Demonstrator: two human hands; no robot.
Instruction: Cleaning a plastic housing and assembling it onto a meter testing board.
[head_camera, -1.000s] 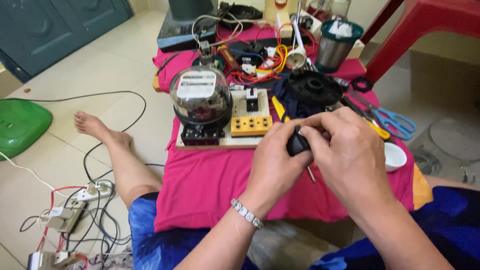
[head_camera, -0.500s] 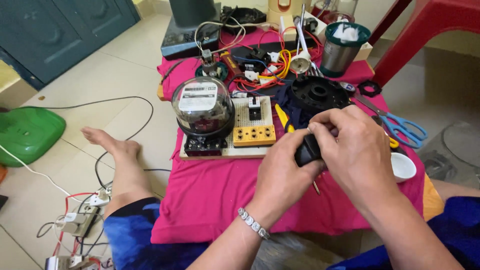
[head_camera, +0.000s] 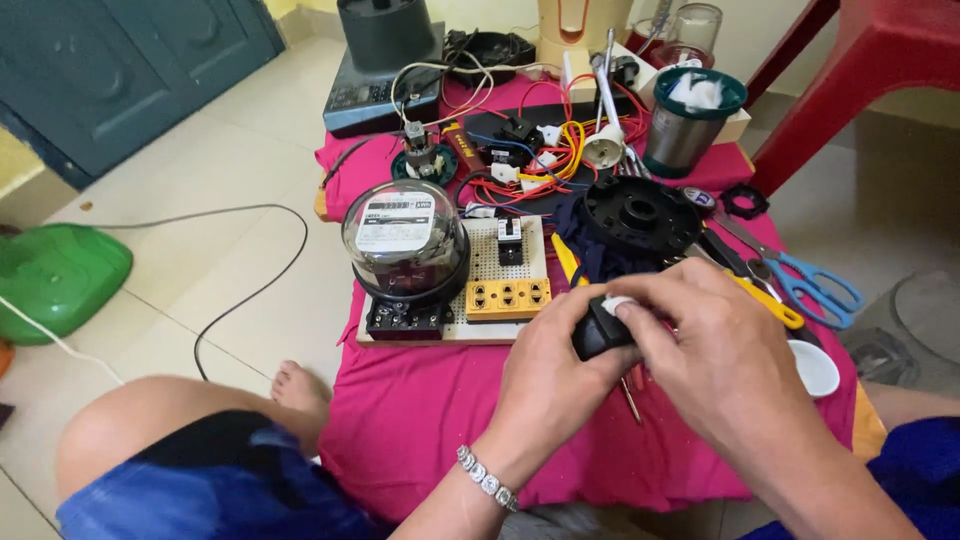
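Two hands meet over the pink cloth (head_camera: 440, 430). Left hand (head_camera: 555, 385), bracelet at wrist, closed around a small black part (head_camera: 597, 335), gripping from below and the near side. Right hand (head_camera: 725, 365) comes in from the right, fingers curled over the part's top, thumb and forefinger pinching a white bit (head_camera: 620, 303) at its upper end. Part sits between the two palms; long axis cannot be told, mostly hidden. A thin metal shaft (head_camera: 630, 400) pokes down just below the hands; which hand holds it is unclear. Beyond the left hand: glass-domed meter (head_camera: 405, 240) on a perforated board (head_camera: 490, 275). Beyond the right: black round disc (head_camera: 640, 212); blue-handled scissors (head_camera: 800, 275) farther right.
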